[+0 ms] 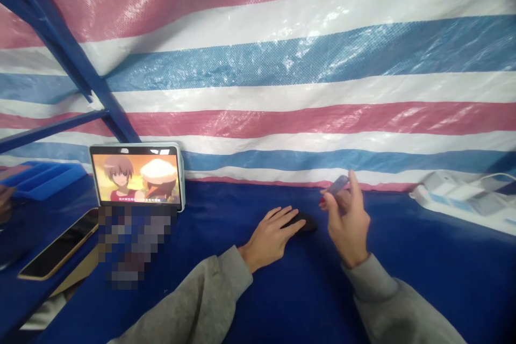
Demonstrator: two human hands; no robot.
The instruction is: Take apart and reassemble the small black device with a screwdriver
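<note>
Left hand (273, 235), fingers loosely spread, lies over a dark, rounded, mouse-like object (308, 223) on the blue tabletop (294, 301), centre frame; apart from it, right of centre, the right hand (350, 223) pinches a small blue-grey object with a red end (338, 185). Over at left, a pale-cased tablet (137, 178) shows a cartoon.

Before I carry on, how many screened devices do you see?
2: the lit tablet, propped up at the back left, and the dark phone, lying in front and further left. The pixelated patch may hide more.
</note>
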